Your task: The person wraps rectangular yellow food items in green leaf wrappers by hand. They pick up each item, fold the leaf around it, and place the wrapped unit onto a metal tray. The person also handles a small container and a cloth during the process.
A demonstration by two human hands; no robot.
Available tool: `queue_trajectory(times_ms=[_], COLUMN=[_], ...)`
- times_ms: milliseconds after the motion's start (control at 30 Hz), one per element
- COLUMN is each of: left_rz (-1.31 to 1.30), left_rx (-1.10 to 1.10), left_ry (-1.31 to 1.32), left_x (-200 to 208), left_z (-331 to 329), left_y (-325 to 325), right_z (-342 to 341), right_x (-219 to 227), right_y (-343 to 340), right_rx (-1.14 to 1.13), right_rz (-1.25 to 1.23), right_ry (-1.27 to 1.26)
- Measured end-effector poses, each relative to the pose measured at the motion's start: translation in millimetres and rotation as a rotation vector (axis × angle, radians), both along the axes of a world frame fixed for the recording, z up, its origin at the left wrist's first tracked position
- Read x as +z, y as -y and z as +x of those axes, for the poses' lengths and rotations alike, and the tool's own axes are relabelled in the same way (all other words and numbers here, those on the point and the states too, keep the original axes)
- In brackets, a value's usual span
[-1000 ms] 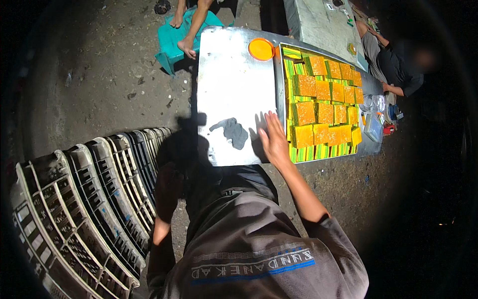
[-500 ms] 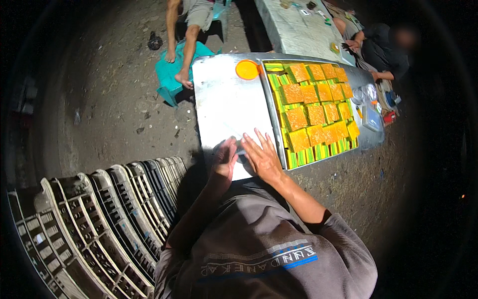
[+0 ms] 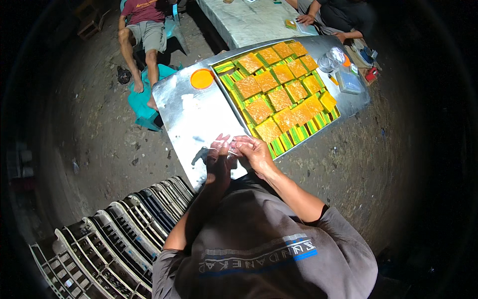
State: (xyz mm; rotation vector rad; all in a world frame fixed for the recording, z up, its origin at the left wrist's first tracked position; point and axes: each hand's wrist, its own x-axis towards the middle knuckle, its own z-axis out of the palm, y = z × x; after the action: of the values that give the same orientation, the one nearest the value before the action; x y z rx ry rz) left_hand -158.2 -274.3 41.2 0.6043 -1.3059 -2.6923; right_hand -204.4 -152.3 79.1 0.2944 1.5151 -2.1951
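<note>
The right hand (image 3: pixel 251 151) is over the near part of the metal tabletop (image 3: pixel 181 117), its fingers bent and the tips pinched on a thin, clear, glinting film (image 3: pixel 232 145). The left hand (image 3: pixel 219 158) is just beside it with fingers partly curled; it is in shade, and whether it also grips the film cannot be told. A dark cloth (image 3: pixel 200 156) lies left of the hands, near the tabletop's near left corner. Right of the hands, a tray (image 3: pixel 231 96) of yellow-and-green layered cake pieces (image 3: pixel 258 110) with orange tops reaches from near the far edge to the near edge. An orange round lid (image 3: pixel 201 78) lies left of the tray, close to the far edge. Clear containers (image 3: pixel 349 82) stand toward the right end. Beyond the far edge are a second table (image 3: pixel 244 21) and a teal stool (image 3: pixel 144 102) bearing a seated person's feet.
</note>
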Motion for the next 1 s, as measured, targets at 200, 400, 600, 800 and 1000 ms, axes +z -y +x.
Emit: queue_trajectory(times_ms=[200, 400, 600, 800, 1000], left_rz=[-0.212, 0.152, -0.344, -0.217, -0.149], left_rx=[-0.151, 0.083, 0.138, 0.113, 0.139], left_ry=[0.063, -0.15, 0.176, 0.253, 0.226], left_x=[12, -8, -4, -2, -25], left_z=[13, 10, 6, 10, 22], left_y=[-8, -18, 2, 6, 13], right_z=[-4, -6, -63, -98, -113], right_x=[-41, -51, 4, 11, 15], right_y=[-22, -39, -99, -113, -115], right_rx=[-0.032, 0.086, 0.436, 0.78, 0.931], right_rz=[0.051, 0.235, 1.242, 1.341, 1.278], right_ry=[0.039, -0.221, -1.143, -1.288, -1.342])
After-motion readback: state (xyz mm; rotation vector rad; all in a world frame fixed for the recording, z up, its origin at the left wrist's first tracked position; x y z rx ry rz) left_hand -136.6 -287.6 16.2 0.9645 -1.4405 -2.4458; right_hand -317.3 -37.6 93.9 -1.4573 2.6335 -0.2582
